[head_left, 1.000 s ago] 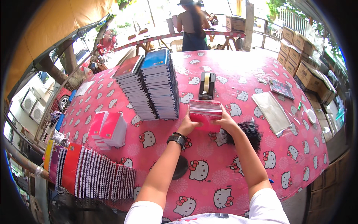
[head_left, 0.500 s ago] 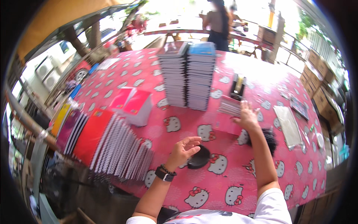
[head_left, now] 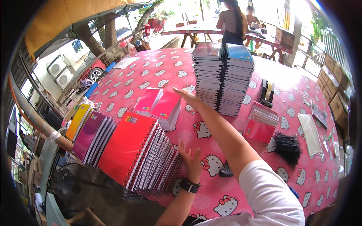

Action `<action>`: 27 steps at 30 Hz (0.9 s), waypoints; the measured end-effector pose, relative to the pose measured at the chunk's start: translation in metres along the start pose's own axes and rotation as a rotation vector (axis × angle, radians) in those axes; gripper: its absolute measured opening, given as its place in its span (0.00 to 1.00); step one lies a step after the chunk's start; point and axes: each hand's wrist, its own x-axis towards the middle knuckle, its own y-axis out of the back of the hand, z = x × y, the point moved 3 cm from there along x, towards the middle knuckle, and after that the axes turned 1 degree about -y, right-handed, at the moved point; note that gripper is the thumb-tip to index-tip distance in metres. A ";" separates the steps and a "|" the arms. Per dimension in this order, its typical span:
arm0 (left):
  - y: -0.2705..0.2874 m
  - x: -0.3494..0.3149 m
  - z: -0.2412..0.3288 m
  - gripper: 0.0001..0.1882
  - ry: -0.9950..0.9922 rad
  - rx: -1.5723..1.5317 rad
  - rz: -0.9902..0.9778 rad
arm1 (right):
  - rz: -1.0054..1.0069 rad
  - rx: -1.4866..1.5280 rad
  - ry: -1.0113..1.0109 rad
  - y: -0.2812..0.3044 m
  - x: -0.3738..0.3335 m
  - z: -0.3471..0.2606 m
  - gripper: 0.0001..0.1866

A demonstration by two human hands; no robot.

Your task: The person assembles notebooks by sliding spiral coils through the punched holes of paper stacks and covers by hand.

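Seemingly at a reaching step, bound for the pink-covered paper blocks (head_left: pixel 164 109) on the patterned pink tablecloth (head_left: pixel 211 190), with nothing visibly held. On the near side of the blocks: left hand (head_left: pixel 191 162), with thumb and fingers apart, close by a slanting row of red-covered spiral notebooks (head_left: pixel 128 132), glossy in front, ridged with coils along the edges; cannot tell whether touching. Nearer than the blocks and well to their right: a bristly black bundle (head_left: pixel 288 150). Roughly level with them, also right: a pile of pink coil-bound notebooks (head_left: pixel 260 130). Just beside the blocks' far right corner: right hand (head_left: pixel 187 97), flat, with fingers together. As for the blocks: smooth covers over squared white paper, no coils visible; probably calling for an even, two-sided grip against slipping. Right of the blocks and farther back: tall twin stacks of dark-coiled notebooks (head_left: pixel 235 84), then a black tape dispenser (head_left: pixel 263 92).
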 end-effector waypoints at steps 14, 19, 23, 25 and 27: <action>-0.018 0.115 0.015 0.42 -0.066 -0.091 0.674 | -0.421 0.137 -0.301 0.011 0.036 0.045 0.57; -0.033 0.107 -0.002 0.37 -0.107 -0.236 0.666 | -0.269 0.229 -0.395 0.014 0.049 0.065 0.58; -0.027 0.101 0.006 0.40 -0.055 -0.306 0.652 | -0.146 0.034 -0.425 -0.002 0.047 0.050 0.56; -0.028 0.102 0.010 0.43 -0.007 -0.331 0.665 | -0.070 -0.073 -0.449 -0.005 0.050 0.051 0.54; -0.024 0.103 0.010 0.45 0.048 -0.259 0.722 | -0.118 -0.058 -0.494 -0.013 0.052 0.051 0.53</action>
